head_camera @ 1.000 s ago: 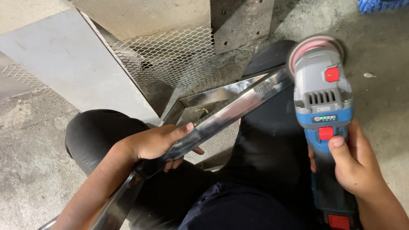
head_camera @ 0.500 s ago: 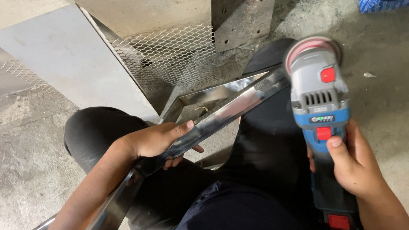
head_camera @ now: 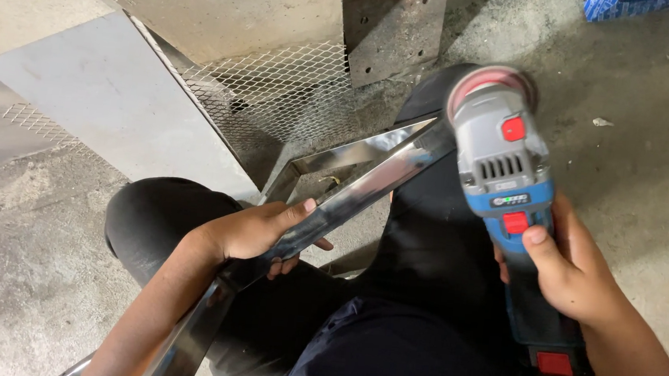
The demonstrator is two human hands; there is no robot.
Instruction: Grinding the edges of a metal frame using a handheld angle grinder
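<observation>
Left hand (head_camera: 254, 233) grips the shiny steel frame (head_camera: 350, 193) across the lap; right hand (head_camera: 565, 269) wraps the grinder (head_camera: 505, 179), disc at the frame's corner joint. Looks mid-grinding, so the frame needs holding steady.

I sit on a rough concrete floor (head_camera: 657, 184). On it before me lie a grey sheet-metal panel (head_camera: 108, 100), a piece of expanded wire mesh (head_camera: 278, 90) and a drilled steel plate (head_camera: 393, 24).

A metal workshop is suggested. A rough concrete floor (head_camera: 657, 184) is seen, with steel plates (head_camera: 108, 104) and expanded mesh (head_camera: 279, 86) laid about.
</observation>
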